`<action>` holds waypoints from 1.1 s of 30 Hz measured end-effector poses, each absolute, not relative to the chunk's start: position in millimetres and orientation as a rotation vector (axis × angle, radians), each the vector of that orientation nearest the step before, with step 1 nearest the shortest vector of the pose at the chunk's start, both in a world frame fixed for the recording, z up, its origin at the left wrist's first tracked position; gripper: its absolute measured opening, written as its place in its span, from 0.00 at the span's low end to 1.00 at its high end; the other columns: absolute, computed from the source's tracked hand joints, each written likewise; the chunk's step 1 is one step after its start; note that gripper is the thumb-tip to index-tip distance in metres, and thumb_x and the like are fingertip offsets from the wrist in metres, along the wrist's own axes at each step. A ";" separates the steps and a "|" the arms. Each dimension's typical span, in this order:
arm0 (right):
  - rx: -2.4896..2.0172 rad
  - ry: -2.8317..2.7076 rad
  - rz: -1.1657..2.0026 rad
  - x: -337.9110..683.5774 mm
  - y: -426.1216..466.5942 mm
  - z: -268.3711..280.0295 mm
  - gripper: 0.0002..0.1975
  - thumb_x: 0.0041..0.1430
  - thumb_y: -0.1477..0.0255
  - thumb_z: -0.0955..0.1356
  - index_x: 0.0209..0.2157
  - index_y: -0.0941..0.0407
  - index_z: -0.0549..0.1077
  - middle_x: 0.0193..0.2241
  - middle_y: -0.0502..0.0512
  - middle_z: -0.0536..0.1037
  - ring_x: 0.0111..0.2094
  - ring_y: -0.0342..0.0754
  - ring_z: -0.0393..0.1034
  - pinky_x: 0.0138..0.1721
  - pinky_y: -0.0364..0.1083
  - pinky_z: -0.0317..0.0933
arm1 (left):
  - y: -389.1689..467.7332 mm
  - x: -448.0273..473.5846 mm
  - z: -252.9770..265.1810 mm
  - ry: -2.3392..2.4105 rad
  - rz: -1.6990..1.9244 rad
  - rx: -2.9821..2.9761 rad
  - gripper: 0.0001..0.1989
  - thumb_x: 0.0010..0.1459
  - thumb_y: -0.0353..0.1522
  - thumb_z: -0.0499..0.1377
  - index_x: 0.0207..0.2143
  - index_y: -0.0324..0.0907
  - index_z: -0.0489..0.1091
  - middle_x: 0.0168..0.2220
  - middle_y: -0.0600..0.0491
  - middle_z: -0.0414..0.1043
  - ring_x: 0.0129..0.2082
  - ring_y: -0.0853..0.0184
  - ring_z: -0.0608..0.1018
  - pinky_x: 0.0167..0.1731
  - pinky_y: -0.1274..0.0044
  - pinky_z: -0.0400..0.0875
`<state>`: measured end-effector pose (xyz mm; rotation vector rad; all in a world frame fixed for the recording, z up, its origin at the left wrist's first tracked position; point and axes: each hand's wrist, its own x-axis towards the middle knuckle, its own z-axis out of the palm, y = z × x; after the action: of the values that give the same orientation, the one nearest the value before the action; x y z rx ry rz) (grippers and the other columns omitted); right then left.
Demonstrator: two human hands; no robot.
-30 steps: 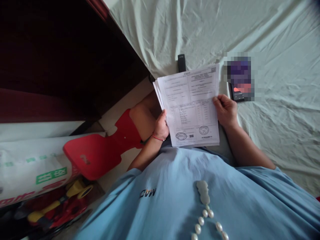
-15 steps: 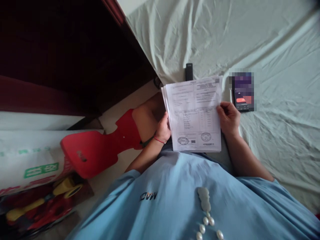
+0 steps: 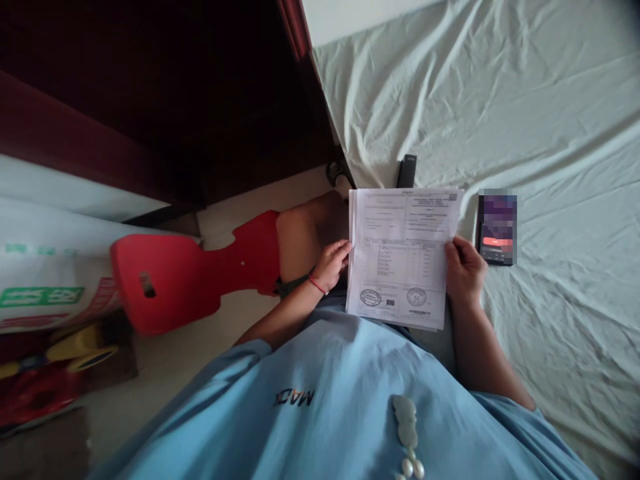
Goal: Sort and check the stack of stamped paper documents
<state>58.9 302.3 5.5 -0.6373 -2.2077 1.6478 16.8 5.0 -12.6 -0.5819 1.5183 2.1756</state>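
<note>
We find the stack of papers between both hands, just beyond the blue shirt on the near side; the left hand is clamped on the left edge of the stack, and the right hand is clamped on the right edge with its thumb on the printed face; we cannot see how the fingers lie behind the pages. We note that the sheets are not squared: margins of lower pages show at the left edge and at the near right corner; if either grip loosens, we judge that these offset pages could slide out of the stack and fall out of order; uneven pressure between the two edges would be the cause. If the hands press inward, the stack could bow or crease along its middle, since nothing is seen bracing the face. The black phone lies on the pale sheet just beside the right hand; a careless outward sweep of the knuckles could knock it. The black object is partly hidden by the far edge of the stack; a push toward the far side, with the papers held low, could strike it.
</note>
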 end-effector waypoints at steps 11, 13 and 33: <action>-0.534 -2.410 1.290 69.8 298.1 20.0 0.20 0.66 0.58 0.70 0.52 0.55 0.79 0.36 0.54 0.82 0.32 0.45 0.75 0.34 0.46 0.70 | 8.5 15.1 -19.3 1.582 2.170 -0.428 0.37 0.40 0.63 0.77 0.27 0.42 0.67 0.21 0.63 0.57 0.20 0.78 0.57 0.18 0.81 0.47; -0.523 -2.432 1.255 70.1 297.0 21.5 0.20 0.65 0.59 0.70 0.52 0.55 0.78 0.36 0.54 0.82 0.30 0.45 0.74 0.33 0.45 0.70 | 9.0 14.6 -18.5 1.596 2.176 -0.433 0.37 0.41 0.63 0.77 0.27 0.43 0.67 0.22 0.63 0.57 0.20 0.77 0.57 0.18 0.81 0.46; -0.434 -2.527 1.173 70.3 309.8 5.0 0.21 0.68 0.61 0.67 0.54 0.56 0.83 0.45 0.63 0.86 0.41 0.54 0.81 0.42 0.54 0.76 | 13.7 12.0 -0.4 1.455 2.179 -0.579 0.27 0.39 0.47 0.80 0.27 0.42 0.70 0.20 0.63 0.61 0.17 0.78 0.61 0.17 0.83 0.44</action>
<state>70.3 309.8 5.0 -0.4343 -2.5265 1.1732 12.0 13.7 -0.4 -0.5792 1.4548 2.1790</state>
